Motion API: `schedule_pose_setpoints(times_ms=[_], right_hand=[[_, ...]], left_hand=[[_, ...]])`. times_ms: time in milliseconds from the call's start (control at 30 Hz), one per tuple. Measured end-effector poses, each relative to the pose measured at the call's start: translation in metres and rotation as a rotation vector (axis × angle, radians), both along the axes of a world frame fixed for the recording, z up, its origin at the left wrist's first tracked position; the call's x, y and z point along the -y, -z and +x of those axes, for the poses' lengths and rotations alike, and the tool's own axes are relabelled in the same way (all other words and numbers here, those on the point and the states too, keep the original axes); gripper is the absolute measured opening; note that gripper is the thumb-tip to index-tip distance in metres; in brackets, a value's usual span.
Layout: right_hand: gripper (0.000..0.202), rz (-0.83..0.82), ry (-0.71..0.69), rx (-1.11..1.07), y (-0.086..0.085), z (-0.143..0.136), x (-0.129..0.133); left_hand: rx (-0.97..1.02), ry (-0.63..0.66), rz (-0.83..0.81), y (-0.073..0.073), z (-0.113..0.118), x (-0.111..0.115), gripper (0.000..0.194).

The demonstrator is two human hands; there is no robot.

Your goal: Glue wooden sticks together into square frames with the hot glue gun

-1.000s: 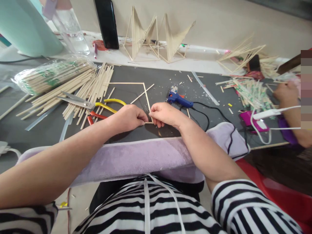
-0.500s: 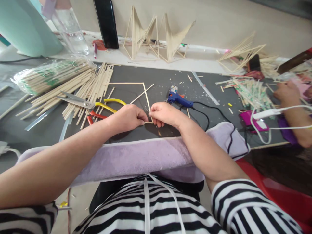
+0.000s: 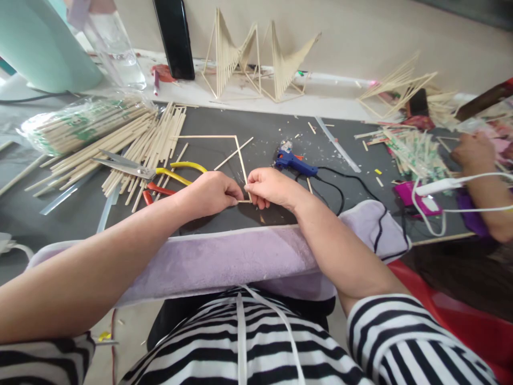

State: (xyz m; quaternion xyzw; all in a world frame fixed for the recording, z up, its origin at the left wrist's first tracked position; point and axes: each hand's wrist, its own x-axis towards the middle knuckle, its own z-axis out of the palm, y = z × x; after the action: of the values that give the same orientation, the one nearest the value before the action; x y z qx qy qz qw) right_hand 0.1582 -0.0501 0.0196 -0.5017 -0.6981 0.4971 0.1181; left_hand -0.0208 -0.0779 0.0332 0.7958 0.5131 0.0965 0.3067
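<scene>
Since the stick frame's near corner sits between them, left hand and right hand each pinch a stick beside it, fingertips nearly closed, probably to steady the joint; frame lies on the grey tabletop. Glue gun lies near the right hand, presumably for reach; lattice models stand on a white ledge by the wall.

2 hands pinch a light stick frame on the gray table.
</scene>
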Motion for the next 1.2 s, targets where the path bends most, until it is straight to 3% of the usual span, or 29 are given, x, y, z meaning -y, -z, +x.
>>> schedule_pose_setpoints(times_ms=[1200], right_hand=[[0.014,0.007,-0.009,0.007,0.0015,0.0015,-0.0007]], left_hand=[[-0.011,-0.005,0.014,0.0001,0.0004,0.0011,0.024]])
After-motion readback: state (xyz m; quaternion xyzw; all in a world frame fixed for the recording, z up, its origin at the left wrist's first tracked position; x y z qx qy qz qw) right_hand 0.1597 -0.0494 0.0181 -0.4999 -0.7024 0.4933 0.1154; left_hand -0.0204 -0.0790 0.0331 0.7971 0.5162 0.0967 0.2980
